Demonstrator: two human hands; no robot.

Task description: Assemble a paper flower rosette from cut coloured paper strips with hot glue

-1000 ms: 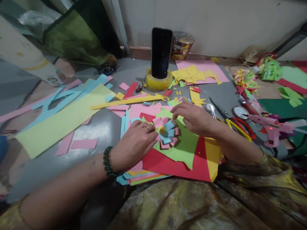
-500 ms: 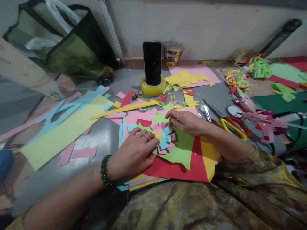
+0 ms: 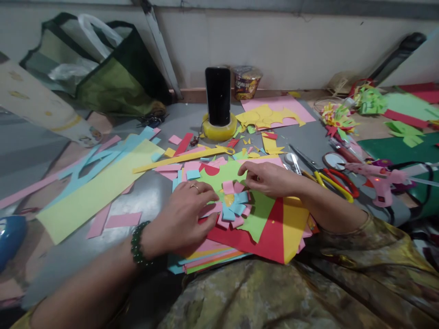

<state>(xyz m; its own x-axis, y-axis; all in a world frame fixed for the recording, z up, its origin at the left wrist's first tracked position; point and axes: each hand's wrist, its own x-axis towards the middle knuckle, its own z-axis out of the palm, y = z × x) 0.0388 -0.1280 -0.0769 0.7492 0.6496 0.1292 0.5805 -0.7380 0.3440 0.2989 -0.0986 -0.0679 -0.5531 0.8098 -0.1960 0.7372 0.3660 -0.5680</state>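
Note:
A paper flower (image 3: 229, 199) with pink and light blue looped petals round a yellow centre lies on a green paper sheet (image 3: 262, 208). My left hand (image 3: 187, 208) rests at the flower's left side, thumb and forefinger apart around a pink petal. At the flower's upper right is my right hand (image 3: 267, 177), its fingers curled in above the green sheet; whether anything is in them is hidden. Red paper (image 3: 236, 241) and yellow paper (image 3: 297, 219) lie beneath, on a stack of coloured sheets. A loose blue paper piece (image 3: 193, 174) is just beyond my left fingers.
A phone (image 3: 218, 96) stands in a yellow tape roll (image 3: 219, 130), with a noodle cup (image 3: 247, 82) behind. To the right lie scissors (image 3: 331, 183) and a pink glue gun (image 3: 380, 178) with a lit switch. Paper strips (image 3: 103, 183) spread leftward; a green bag (image 3: 113, 73) stands behind.
The flower and green sheet have turned slightly clockwise. My left hand has shifted a little left, uncovering more of the blue piece. My right hand stays near the flower's right side.

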